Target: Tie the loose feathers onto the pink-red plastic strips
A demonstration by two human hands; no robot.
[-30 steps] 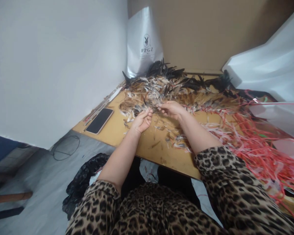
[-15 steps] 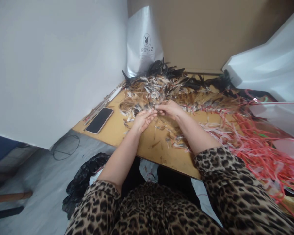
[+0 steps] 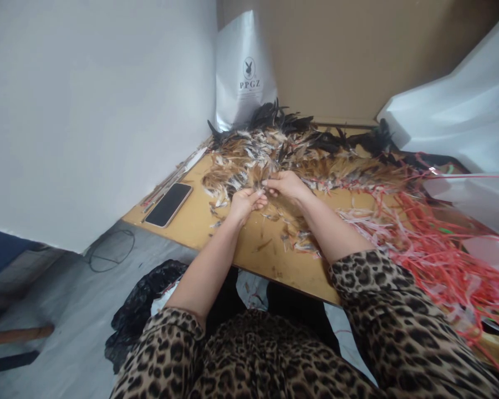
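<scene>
- Feathers (image 3: 274, 155): heaped at the far middle of the tabletop (image 3: 249, 244). Likely very light, soft, easily bent; best pinched by the quill ends.
- Look: brown, tan and white, black ones behind, thin and pointed.
- Left hand (image 3: 244, 200) and right hand (image 3: 286, 184): fingers closed, pinching feathers at the pile's near edge, fingertips nearly touching.
</scene>
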